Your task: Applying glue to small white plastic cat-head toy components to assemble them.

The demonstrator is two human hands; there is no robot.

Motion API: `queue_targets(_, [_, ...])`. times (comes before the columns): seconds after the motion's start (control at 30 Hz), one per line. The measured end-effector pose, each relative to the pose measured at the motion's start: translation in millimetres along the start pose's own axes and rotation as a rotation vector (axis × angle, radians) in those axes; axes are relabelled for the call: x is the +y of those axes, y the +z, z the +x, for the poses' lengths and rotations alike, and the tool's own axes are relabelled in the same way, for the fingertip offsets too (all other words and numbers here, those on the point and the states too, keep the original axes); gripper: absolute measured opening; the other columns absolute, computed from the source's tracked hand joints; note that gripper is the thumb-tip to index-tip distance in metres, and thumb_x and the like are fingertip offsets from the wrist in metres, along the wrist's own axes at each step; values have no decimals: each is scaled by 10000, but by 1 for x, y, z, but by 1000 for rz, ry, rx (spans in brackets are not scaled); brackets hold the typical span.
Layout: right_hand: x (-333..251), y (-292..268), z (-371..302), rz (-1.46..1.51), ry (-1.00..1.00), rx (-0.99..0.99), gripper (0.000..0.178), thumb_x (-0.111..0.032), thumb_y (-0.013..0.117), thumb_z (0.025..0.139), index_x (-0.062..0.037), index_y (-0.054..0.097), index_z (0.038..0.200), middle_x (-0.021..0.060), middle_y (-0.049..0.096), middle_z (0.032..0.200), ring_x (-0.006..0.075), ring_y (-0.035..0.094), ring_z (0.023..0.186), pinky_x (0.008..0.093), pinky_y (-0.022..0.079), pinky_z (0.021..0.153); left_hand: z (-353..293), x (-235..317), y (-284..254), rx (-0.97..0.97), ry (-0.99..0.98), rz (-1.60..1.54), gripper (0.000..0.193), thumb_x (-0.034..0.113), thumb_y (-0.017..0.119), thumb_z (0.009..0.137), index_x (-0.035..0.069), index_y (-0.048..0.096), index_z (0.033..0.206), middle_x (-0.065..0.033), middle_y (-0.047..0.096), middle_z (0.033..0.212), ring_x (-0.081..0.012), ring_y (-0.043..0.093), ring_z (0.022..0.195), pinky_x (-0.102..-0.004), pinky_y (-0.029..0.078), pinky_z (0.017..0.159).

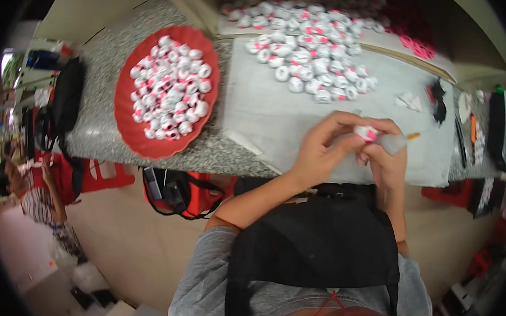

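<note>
My left grip (pixel 323 148) and right grip (pixel 390 157) pinch one white-and-pink piece (pixel 367 133) between them; I'd keep that pressure light and even. On the counter (pixel 98 81), a loose pile (pixel 316 54) lies at eleven o'clock, a red dish (pixel 125 117) between nine and ten.

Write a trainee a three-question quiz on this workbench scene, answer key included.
1. Multiple choice: What is pinched between the fingertips of the left hand and right hand?
A) a black cable
B) a small rounded white-and-pink piece
C) a blue bottle

2. True or false: The red scalloped dish stands to the right of both hands.

3. Fill in: A thin orange stick shows just beside the ___ hand.

Key:
1. B.
2. False; the dish stands to their left, on the speckled grey counter.
3. Right.
</note>
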State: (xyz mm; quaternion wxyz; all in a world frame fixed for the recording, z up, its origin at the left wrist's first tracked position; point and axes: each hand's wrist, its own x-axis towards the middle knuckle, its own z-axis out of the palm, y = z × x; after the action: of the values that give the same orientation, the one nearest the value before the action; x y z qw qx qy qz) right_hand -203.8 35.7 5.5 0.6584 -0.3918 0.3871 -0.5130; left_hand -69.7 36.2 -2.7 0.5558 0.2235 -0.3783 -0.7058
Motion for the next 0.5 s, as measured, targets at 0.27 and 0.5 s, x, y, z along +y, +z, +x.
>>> queue_targets(0.27, [-39,-77,10,-622,-352,540,114,-4,518,697,32,527,805,55,510,665,88,447,520,199,361,507,9,-14,-13,138,-110,-70,207,79,453,795,17,420,989,-114,536,892,-205,511,888,-327,382,807])
queue_targets(0.5, [-37,-104,25,-1325,-442,403,220,-51,562,690,-30,547,909,71,538,833,170,509,691,243,383,650,7,-16,-15,145,-80,-102,196,70,460,790,37,430,981,-118,540,898,-218,504,907,-342,382,831])
